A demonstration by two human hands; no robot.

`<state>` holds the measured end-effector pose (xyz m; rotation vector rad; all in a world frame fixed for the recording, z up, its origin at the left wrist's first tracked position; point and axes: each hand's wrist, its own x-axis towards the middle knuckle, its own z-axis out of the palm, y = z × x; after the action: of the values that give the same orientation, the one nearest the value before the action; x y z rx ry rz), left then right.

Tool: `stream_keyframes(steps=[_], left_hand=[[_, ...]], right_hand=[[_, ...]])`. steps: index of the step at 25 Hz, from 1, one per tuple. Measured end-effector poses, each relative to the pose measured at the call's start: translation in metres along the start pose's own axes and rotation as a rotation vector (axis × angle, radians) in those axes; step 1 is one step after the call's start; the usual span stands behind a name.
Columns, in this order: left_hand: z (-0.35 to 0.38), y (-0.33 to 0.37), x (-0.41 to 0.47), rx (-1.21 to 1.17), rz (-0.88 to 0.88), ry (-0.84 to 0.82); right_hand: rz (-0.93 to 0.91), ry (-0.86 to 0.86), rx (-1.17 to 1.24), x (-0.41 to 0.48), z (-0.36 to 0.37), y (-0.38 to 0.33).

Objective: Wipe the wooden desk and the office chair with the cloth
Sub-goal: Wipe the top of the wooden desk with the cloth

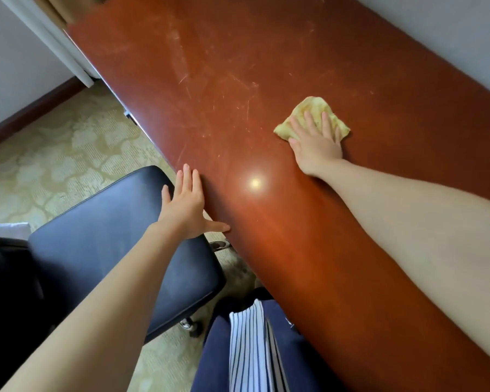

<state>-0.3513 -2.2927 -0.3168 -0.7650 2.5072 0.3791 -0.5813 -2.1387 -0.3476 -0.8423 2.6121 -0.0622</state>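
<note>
Right hand [317,140] flat, fingers spread, pressing the cloth [311,116] into the desk [210,66] – left hand [186,205] open, empty, bracing on the edge

A cloth [313,116] lies on the wooden desk [238,80], under the right hand [316,137]. The office chair [111,236] stands left of the desk.

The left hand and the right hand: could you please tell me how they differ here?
The right hand presses flat on the yellow cloth; the left hand has no cloth under it. The right hand is on the middle of the desk; the left hand sits at its near edge, beside the chair. Both are open, fingers straight.
</note>
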Motion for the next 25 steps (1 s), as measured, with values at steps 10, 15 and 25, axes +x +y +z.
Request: stream_keyframes(steps=[10, 15, 25], left_hand=[[-0.020, -0.044, -0.002, -0.027, 0.063, 0.019], [-0.038, -0.039, 0.016, 0.060, 0.188, 0.024], [-0.037, 0.006, 0.057, 0.101, 0.417, 0.026]], right_hand=[[-0.482, -0.023, -0.162, -0.048, 0.036, -0.111], [-0.555, 0.019, -0.199, -0.090, 0.055, -0.108], [-0.779, 0.046, -0.354, -0.161, 0.057, -0.011]])
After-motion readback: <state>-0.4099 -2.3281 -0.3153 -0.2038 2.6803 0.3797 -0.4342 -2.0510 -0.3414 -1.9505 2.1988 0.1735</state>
